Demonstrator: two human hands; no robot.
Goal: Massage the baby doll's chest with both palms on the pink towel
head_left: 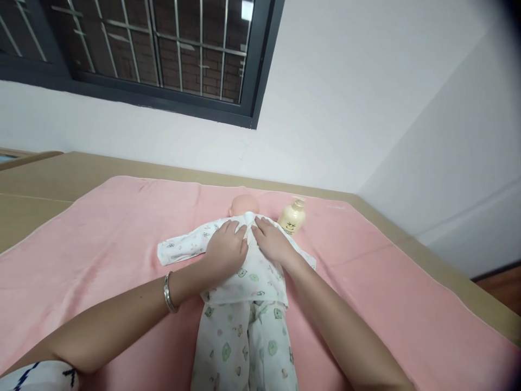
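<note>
A baby doll lies stretched out, its bald head (244,204) away from me and its face not visible. It wears a white printed shirt (260,279) and matching trousers (223,347). My left hand (227,247) rests on the left side of the upper shirt, fingers apart and lying on the cloth. On the other side, close to the collar, my right hand (272,240) lies flat with its fingers stretched out. Both touch the shirt without a visible grip. One sleeve (181,250) spreads out to the left; the right one is partly behind my right arm.
Beside the doll's right shoulder leans a cream pump bottle (293,216). A pink blanket (134,228) lies under everything, over a tan surface (44,176). Behind are a white wall (317,119) and a dark-framed, barred window (163,49).
</note>
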